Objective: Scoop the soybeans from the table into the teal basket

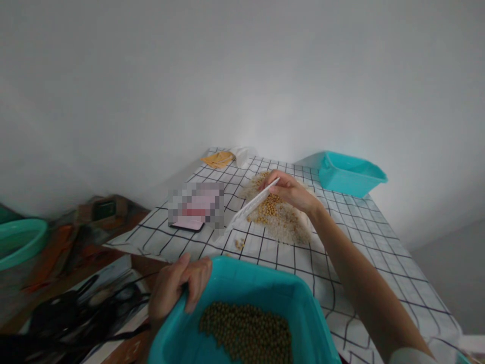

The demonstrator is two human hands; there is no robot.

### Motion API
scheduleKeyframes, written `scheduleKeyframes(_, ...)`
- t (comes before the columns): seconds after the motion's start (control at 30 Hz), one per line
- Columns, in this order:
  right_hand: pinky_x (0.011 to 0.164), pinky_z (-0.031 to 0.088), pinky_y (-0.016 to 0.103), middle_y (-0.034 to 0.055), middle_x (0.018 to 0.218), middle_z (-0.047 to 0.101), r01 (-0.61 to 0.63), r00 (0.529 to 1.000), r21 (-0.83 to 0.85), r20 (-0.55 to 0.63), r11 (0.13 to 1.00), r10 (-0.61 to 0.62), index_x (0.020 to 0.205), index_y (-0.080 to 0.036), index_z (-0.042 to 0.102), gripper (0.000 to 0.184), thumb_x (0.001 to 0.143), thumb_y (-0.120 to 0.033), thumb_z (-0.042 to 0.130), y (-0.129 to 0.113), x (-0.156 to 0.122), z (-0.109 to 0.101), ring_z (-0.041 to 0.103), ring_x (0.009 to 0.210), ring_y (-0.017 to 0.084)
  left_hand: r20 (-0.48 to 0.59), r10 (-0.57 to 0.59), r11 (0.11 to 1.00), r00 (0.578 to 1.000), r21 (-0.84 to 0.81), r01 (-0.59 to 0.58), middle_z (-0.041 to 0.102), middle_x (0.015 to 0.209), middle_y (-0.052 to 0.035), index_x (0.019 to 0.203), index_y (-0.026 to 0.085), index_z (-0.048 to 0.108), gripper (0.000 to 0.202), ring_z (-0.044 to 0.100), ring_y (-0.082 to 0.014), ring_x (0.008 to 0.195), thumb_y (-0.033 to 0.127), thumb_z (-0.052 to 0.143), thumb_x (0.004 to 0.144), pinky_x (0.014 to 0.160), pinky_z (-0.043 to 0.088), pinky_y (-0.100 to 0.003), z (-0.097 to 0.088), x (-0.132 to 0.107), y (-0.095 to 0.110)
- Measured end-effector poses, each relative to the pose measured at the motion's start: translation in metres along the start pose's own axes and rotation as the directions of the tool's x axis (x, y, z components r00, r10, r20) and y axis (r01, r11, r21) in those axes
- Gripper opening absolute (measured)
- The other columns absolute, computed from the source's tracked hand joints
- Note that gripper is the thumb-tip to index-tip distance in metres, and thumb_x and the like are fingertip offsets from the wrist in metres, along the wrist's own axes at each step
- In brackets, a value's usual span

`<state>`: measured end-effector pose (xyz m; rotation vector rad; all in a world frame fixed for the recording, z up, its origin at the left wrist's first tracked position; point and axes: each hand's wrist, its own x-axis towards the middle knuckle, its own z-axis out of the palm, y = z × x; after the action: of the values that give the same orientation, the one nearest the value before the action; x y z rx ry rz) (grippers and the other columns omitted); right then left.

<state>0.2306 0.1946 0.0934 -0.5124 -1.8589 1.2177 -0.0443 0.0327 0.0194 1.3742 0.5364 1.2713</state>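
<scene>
My left hand (178,288) grips the left rim of a turquoise plastic tub (261,283) held at the table's near edge; a heap of yellowish beans (246,333) lies inside it. My right hand (291,192) reaches out over the table and is closed on a flat white card (252,206), whose edge rests against a pile of beans mixed with white grains (278,217) on the checked tablecloth (356,237). A few stray beans (239,244) lie between the pile and the tub.
A second turquoise tub (350,173) stands at the far right of the table. A pink phone-like object (195,210) lies left of the pile, an orange cloth (219,158) at the far edge. Left of the table are a green basin (20,241) and dark clutter with cables.
</scene>
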Motion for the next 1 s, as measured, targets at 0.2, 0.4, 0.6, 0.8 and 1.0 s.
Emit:
scheduleKeyframes(0.2,0.078,0.051,0.032,0.0021,0.089,0.069,0.008,0.996,-0.057,0.087,0.998,-0.004,0.083,-0.022,0.068,0.016,0.086,-0.036,0.075,-0.010,0.000,0.004,0.065,0.086,0.017,-0.025,0.002,1.000,1.000,-0.001,-0.002,0.049,0.037,-0.0009,0.042,0.021,0.048,0.072,0.044,-0.0152,0.041,0.038,0.025,0.108,0.060,0.039,-0.036,0.000,-0.001,-0.002)
scheduleKeyframes(0.4,0.078,0.051,0.033,0.0019,0.088,0.070,-0.002,0.990,-0.052,0.140,0.999,0.010,0.084,-0.022,0.068,0.015,0.085,-0.035,0.075,-0.014,0.001,-0.002,0.065,0.085,0.017,-0.016,-0.001,1.000,1.000,0.000,0.001,0.049,0.038,-0.0013,0.042,0.021,0.048,0.071,0.043,-0.0156,0.042,0.039,0.026,0.107,0.059,0.039,-0.036,0.001,-0.001,0.000)
scheduleKeyframes(0.6,0.077,0.052,0.033,0.0010,0.085,0.067,-0.031,0.993,-0.073,0.112,0.997,0.039,0.082,-0.022,0.067,0.020,0.083,-0.039,0.078,-0.009,-0.004,-0.013,0.063,0.084,0.017,-0.042,0.016,1.000,0.999,-0.009,-0.017,0.047,0.037,-0.0010,0.041,0.020,0.048,0.070,0.041,-0.0151,0.041,0.039,0.030,0.106,0.057,0.037,-0.036,0.005,-0.001,-0.001)
scheduleKeyframes(0.8,0.079,0.052,0.035,0.0018,0.086,0.068,-0.033,0.989,-0.079,0.142,0.996,0.044,0.084,-0.022,0.068,0.017,0.084,-0.037,0.077,-0.008,-0.012,-0.024,0.065,0.086,0.018,-0.065,0.016,1.000,0.998,-0.019,-0.018,0.048,0.036,-0.0013,0.041,0.020,0.049,0.072,0.041,-0.0149,0.040,0.037,0.026,0.107,0.057,0.037,-0.036,0.004,-0.001,-0.002)
scheduleKeyframes(1.0,0.079,0.053,0.037,0.0011,0.082,0.069,-0.024,1.000,-0.057,-0.001,0.998,0.024,0.079,-0.025,0.066,0.023,0.079,-0.042,0.080,-0.016,-0.026,-0.028,0.065,0.085,0.020,-0.013,0.015,1.000,1.000,0.012,-0.015,0.050,0.037,-0.0014,0.042,0.021,0.050,0.072,0.041,-0.0154,0.040,0.040,0.025,0.108,0.060,0.038,-0.037,0.000,-0.001,-0.001)
